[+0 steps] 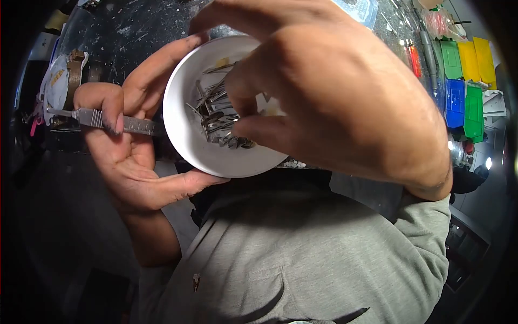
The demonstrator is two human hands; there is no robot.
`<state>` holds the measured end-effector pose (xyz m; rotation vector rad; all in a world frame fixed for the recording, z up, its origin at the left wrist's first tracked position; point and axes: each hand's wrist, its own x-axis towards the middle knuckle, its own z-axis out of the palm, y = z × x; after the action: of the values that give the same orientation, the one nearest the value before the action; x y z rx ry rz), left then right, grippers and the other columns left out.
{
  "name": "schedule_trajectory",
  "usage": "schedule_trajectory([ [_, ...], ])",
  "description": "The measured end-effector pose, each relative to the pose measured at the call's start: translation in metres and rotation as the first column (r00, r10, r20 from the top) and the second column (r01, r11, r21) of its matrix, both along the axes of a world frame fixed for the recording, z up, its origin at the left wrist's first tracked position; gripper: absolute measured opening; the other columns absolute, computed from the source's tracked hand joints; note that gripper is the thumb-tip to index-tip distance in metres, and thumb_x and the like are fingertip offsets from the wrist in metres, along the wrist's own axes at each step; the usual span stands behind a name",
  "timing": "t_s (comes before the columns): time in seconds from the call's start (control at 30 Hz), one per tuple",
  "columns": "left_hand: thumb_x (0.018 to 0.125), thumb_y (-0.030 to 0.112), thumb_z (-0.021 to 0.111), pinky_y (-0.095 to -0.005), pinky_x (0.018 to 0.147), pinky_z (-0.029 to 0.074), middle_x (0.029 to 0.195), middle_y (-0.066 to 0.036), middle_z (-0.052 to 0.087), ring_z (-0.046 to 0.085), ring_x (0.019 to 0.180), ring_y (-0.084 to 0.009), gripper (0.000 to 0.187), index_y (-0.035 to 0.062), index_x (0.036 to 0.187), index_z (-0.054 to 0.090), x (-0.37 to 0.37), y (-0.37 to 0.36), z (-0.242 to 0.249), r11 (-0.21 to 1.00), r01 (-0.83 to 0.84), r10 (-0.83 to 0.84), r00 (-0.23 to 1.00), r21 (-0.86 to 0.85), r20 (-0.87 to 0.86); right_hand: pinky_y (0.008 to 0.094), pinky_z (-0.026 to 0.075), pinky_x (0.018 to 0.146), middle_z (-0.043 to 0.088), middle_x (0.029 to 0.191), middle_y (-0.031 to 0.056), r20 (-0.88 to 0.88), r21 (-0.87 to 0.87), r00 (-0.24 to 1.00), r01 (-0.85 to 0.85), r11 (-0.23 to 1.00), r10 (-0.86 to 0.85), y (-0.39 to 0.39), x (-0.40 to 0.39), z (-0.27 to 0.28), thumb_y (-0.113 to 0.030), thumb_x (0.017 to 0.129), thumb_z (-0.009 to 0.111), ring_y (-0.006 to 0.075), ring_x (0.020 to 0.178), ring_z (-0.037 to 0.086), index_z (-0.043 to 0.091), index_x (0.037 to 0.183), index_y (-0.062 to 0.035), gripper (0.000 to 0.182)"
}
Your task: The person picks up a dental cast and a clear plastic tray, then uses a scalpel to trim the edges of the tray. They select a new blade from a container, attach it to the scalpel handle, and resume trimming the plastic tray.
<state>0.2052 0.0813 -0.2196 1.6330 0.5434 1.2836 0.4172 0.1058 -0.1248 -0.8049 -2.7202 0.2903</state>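
Observation:
A white bowl [181, 135] holds a heap of small thin metal pieces [218, 116]. My left hand [127, 156] grips the bowl at its left side, with the thumb along the lower rim and a finger at the upper left rim. Its curled fingers also hold a metal tool with a ribbed, flat handle [105, 120]. My right hand [324, 92] reaches over the bowl from the right, thumb and fingers bent toward each other among the metal pieces. What lies between those fingertips is too hidden to name.
A dark, speckled worktop [124, 27] lies behind the bowl. At the right stand green, yellow and blue bins [455, 102], with a red item [414, 58] and a long grey tool [427, 48] nearby. A brown block on white material [74, 73] is at the far left.

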Motion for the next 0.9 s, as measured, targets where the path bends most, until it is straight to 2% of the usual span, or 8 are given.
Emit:
schedule_trajectory([
  [0.27, 0.052, 0.012, 0.091, -0.0520, 0.110, 0.036, 0.136, -0.042, 0.038, 0.042, 0.132, -0.0432, 0.082, 0.0099, 0.102, 0.027, 0.001, 0.000, 0.001, 1.000, 0.001, -0.001, 1.000, 0.000, -0.008, 0.0322, 0.049, 0.073, 0.062, 0.094, 0.0127, 0.026, 0.013, 1.000, -0.005, 1.000, 0.005, -0.003, -0.006, -0.001, -0.014, 0.083, 0.070, 0.0194, 0.084, 0.060, 0.068, 0.103, -0.0039, 0.022],
  [0.53, 0.054, 0.014, 0.092, -0.0527, 0.110, 0.035, 0.135, -0.043, 0.039, 0.042, 0.132, -0.0458, 0.082, 0.0124, 0.100, 0.024, 0.003, 0.000, 0.001, 1.000, -0.019, 0.019, 1.000, 0.014, -0.017, 0.0326, 0.049, 0.075, 0.062, 0.096, 0.0139, 0.031, -0.063, 0.999, 0.026, 0.998, -0.024, -0.001, 0.003, 0.002, -0.015, 0.085, 0.069, 0.0198, 0.086, 0.059, 0.067, 0.106, -0.0032, 0.024],
  [0.73, 0.054, 0.014, 0.092, -0.0525, 0.110, 0.035, 0.135, -0.043, 0.038, 0.042, 0.131, -0.0459, 0.082, 0.0127, 0.100, 0.025, 0.001, 0.002, 0.000, 1.000, 0.007, -0.007, 1.000, -0.001, -0.024, 0.0328, 0.049, 0.077, 0.062, 0.098, 0.0148, 0.009, -0.224, 0.994, 0.108, 0.969, -0.109, 0.002, 0.011, 0.009, -0.015, 0.087, 0.068, 0.0201, 0.088, 0.059, 0.067, 0.109, -0.0027, 0.025],
  [0.9, 0.053, 0.013, 0.091, -0.0519, 0.110, 0.035, 0.136, -0.043, 0.037, 0.042, 0.132, -0.0446, 0.081, 0.0127, 0.101, 0.025, 0.002, 0.002, 0.000, 1.000, 0.013, -0.013, 1.000, -0.019, 0.016, 0.0331, 0.049, 0.078, 0.062, 0.099, 0.0155, 0.003, -0.483, 0.964, 0.234, 0.844, -0.265, 0.008, 0.016, 0.017, -0.015, 0.089, 0.067, 0.0203, 0.089, 0.059, 0.066, 0.111, -0.0023, 0.026],
])
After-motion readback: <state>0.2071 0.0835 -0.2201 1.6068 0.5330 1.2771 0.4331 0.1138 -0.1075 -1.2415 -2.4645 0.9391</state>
